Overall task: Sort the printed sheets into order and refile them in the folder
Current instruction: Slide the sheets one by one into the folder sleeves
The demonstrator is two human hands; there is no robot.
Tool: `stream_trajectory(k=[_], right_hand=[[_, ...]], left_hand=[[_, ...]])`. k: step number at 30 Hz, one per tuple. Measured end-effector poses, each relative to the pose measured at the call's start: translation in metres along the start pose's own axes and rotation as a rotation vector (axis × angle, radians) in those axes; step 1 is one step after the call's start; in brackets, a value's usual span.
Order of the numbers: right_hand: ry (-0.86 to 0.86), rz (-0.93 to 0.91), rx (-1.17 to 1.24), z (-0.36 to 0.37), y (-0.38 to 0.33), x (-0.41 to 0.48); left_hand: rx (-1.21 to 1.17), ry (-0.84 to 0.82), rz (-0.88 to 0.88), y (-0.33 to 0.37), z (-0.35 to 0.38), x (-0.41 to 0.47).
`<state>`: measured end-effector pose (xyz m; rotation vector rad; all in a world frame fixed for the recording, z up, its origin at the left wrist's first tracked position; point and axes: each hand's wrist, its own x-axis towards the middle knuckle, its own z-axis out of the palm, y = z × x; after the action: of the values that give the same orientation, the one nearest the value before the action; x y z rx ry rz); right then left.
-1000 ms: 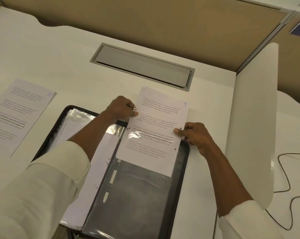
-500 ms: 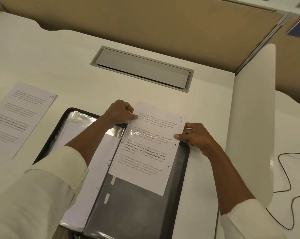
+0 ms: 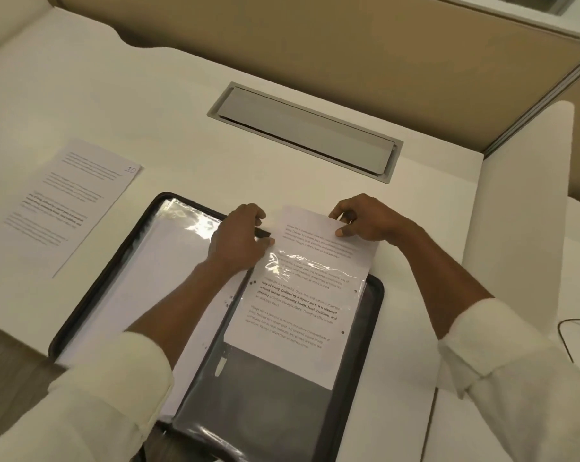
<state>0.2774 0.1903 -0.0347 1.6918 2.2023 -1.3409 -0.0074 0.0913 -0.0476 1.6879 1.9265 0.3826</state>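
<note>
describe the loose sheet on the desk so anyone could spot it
Find the open black folder on the white desk. Left of it, apart, lies one printed sheet. Unlike the held sheet half in the plastic sleeve, it is untouched and marked 10.

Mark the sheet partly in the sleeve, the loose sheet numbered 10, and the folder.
sheet in sleeve (image 3: 298, 305), head view, middle of its printed text.
sheet 10 (image 3: 71, 205), head view, centre of the page.
folder (image 3: 106, 271), head view, left black rim.
</note>
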Motion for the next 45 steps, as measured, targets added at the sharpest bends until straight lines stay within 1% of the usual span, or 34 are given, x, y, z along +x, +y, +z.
stream_trajectory(k=[2,4,9,13,17,23,28,33,38,42,45], right_hand=[[-0.046,-0.018,-0.054,0.005,-0.01,0.008],[-0.074,-0.035,-0.086,0.014,-0.02,0.011],[-0.111,-0.102,-0.149,0.039,-0.036,0.005],[-0.143,-0.11,-0.199,0.052,-0.042,-0.001],[-0.107,-0.091,-0.222,0.057,-0.049,-0.005],[-0.043,-0.136,-0.247,0.066,-0.06,-0.008],[-0.108,-0.075,-0.1,0.063,-0.06,-0.005],[-0.197,0.005,0.026,0.066,-0.065,-0.004],[-0.211,0.06,-0.041,0.076,-0.073,-0.008],[-0.151,0.088,-0.081,0.083,-0.074,-0.004],[-0.188,0.071,-0.06,0.082,-0.075,-0.007]], left_hand=[[0.127,0.099,0.119,-0.005,0.006,-0.029],[0.163,0.149,0.195,-0.009,0.014,-0.064],[0.092,0.118,0.141,-0.03,0.042,-0.159],[0.109,0.133,0.215,-0.05,0.058,-0.222],[0.178,0.058,0.244,-0.061,0.067,-0.261],[0.157,0.007,0.24,-0.071,0.061,-0.277],[0.145,-0.007,0.26,-0.078,0.055,-0.282],[0.163,-0.076,0.286,-0.092,0.049,-0.29],[0.161,-0.123,0.308,-0.099,0.044,-0.289],[0.168,-0.111,0.327,-0.104,0.045,-0.287],[0.168,-0.089,0.34,-0.107,0.046,-0.287]])
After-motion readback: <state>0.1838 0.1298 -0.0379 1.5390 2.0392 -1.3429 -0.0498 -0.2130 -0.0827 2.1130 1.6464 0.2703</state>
